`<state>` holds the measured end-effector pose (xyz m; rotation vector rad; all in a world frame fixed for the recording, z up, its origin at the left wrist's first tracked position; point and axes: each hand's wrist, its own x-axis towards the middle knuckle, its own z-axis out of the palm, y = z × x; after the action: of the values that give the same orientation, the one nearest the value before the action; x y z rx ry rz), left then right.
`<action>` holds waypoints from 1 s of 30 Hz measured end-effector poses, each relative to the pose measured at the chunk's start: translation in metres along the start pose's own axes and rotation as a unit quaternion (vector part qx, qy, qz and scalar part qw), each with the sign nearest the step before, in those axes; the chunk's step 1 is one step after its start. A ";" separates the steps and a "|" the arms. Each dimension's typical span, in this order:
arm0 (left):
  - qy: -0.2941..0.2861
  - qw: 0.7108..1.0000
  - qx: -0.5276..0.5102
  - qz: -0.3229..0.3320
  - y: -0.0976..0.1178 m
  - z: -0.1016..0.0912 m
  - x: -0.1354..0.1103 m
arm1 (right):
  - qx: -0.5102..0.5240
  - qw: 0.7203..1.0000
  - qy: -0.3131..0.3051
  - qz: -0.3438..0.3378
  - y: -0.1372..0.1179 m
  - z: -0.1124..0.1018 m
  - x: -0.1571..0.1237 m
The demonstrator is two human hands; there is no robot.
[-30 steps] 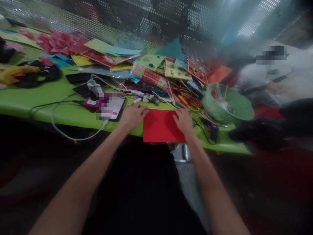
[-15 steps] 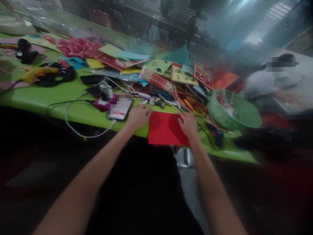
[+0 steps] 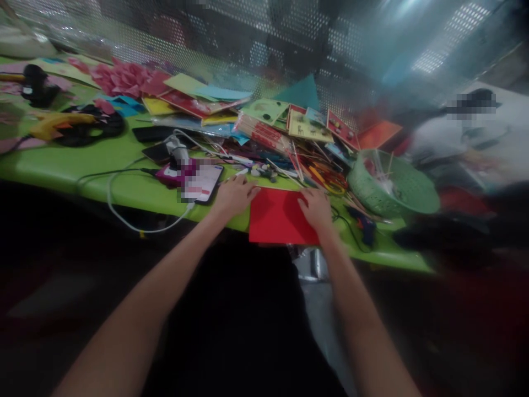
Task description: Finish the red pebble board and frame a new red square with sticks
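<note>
A red sheet of paper or card lies at the front edge of the green table, its near side reaching over that edge. My left hand rests at the sheet's far left corner, fingers stretched toward it. On the sheet's right part lies my right hand, its thumb apart from the fingers and the fingertips near the far edge. The undersides of both hands are hidden. Just left of my left hand is a phone with a white cable.
A green basket and a dark glue gun are to the right. Behind the sheet are piled cards, sticks and scissors. A yellow-handled tool and pink crepe flowers sit at the left of the green table.
The whole view has shifted very slightly to the left. Both hands and the red sheet keep the same places relative to each other.
</note>
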<state>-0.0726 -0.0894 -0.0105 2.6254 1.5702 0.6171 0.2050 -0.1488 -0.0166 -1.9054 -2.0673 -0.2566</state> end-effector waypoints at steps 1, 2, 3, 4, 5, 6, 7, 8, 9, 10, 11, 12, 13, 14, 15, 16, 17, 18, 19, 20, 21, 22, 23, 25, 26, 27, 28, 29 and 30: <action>-0.005 1.000 0.001 0.000 0.000 0.000 0.000 | 0.000 1.000 -0.003 -0.002 0.000 0.000 0.000; -0.010 1.000 0.001 0.001 0.000 0.000 0.000 | 0.002 1.000 -0.007 -0.004 0.000 0.000 0.000; -0.013 1.000 0.000 0.002 0.000 -0.001 0.000 | 0.004 1.000 -0.010 -0.005 0.000 0.000 0.000; -0.014 1.000 -0.004 0.003 0.000 -0.001 0.001 | 0.006 1.000 -0.009 -0.003 0.000 -0.001 0.000; -0.013 1.000 -0.007 0.003 0.000 -0.001 0.001 | 0.008 1.000 -0.003 0.000 0.000 -0.001 0.000; -0.013 1.000 -0.011 0.003 0.001 -0.001 0.001 | 0.008 1.000 0.003 0.003 0.000 -0.002 0.000; -0.014 1.000 -0.014 0.003 0.001 -0.001 0.001 | 0.008 1.000 0.006 0.004 0.000 -0.003 0.000; -0.015 1.000 -0.016 0.004 0.001 -0.001 0.000 | 0.007 1.000 0.006 0.003 -0.001 -0.003 0.000; -0.016 1.000 -0.016 0.006 0.001 -0.002 0.000 | 0.006 1.000 0.003 0.000 -0.001 -0.003 -0.001; -0.015 1.000 -0.016 0.006 0.001 -0.002 0.000 | 0.006 1.000 0.000 -0.001 -0.001 -0.004 -0.001; -0.012 1.000 -0.017 0.006 0.002 -0.002 0.000 | 0.005 1.000 -0.001 0.000 -0.001 -0.004 -0.001; -0.010 1.000 -0.017 0.006 0.002 -0.003 -0.001 | 0.004 1.000 0.001 0.004 -0.001 -0.004 -0.001; -0.009 1.000 -0.017 0.005 0.002 -0.003 -0.001 | 0.004 1.000 0.002 0.008 -0.001 -0.004 -0.001; -0.010 1.000 -0.016 0.005 0.002 -0.004 -0.001 | 0.003 1.000 0.002 0.010 -0.002 -0.004 -0.001; -0.011 1.000 -0.015 0.005 0.002 -0.004 -0.001 | 0.002 1.000 0.000 0.010 -0.001 -0.004 -0.001; -0.014 1.000 -0.014 0.006 0.003 -0.004 -0.001 | 0.002 1.000 -0.001 0.010 -0.001 -0.004 -0.001; -0.016 1.000 -0.014 0.006 0.003 -0.004 -0.001 | 0.002 1.000 0.001 0.011 -0.001 -0.004 -0.001; -0.017 1.000 -0.014 0.005 0.003 -0.004 -0.001 | 0.002 1.000 0.006 0.014 -0.001 -0.004 -0.001; -0.017 1.000 -0.014 0.004 0.002 -0.003 -0.001 | 0.003 1.000 0.011 0.017 -0.001 -0.004 -0.001; -0.017 1.000 -0.015 0.003 0.002 -0.003 -0.001 | 0.003 1.000 0.013 0.020 0.000 -0.003 -0.001; -0.017 1.000 -0.017 0.002 0.002 -0.003 0.000 | 0.005 1.000 0.013 0.022 0.000 -0.003 -0.001; -0.017 1.000 -0.018 0.003 0.002 -0.002 0.000 | 0.006 1.000 0.011 0.023 0.000 -0.003 -0.001; -0.016 1.000 -0.019 0.003 0.002 -0.002 -0.001 | 0.007 1.000 0.012 0.025 0.000 -0.003 -0.001; -0.014 1.000 -0.015 0.006 0.002 -0.003 -0.001 | 0.008 0.999 0.017 0.027 0.000 -0.003 0.000; -0.012 1.000 -0.010 0.007 0.003 -0.003 -0.001 | 0.009 1.000 0.014 0.025 0.000 -0.004 0.000; -0.010 1.000 -0.005 0.008 0.002 -0.003 -0.001 | 0.010 1.000 0.009 0.024 0.000 -0.004 0.000; -0.009 1.000 0.000 0.009 0.002 -0.003 -0.001 | 0.010 1.000 0.004 0.024 -0.001 -0.005 0.000; -0.009 1.000 0.004 0.009 0.002 -0.003 -0.001 | 0.008 1.000 0.001 0.026 -0.001 -0.005 -0.001; -0.009 1.000 0.007 0.008 0.002 -0.002 -0.001 | 0.005 1.000 0.001 0.030 -0.002 -0.005 -0.001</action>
<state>-0.0719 -0.0916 -0.0082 2.6482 1.5543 0.5832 0.2041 -0.1513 -0.0116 -1.9563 -2.0035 -0.2344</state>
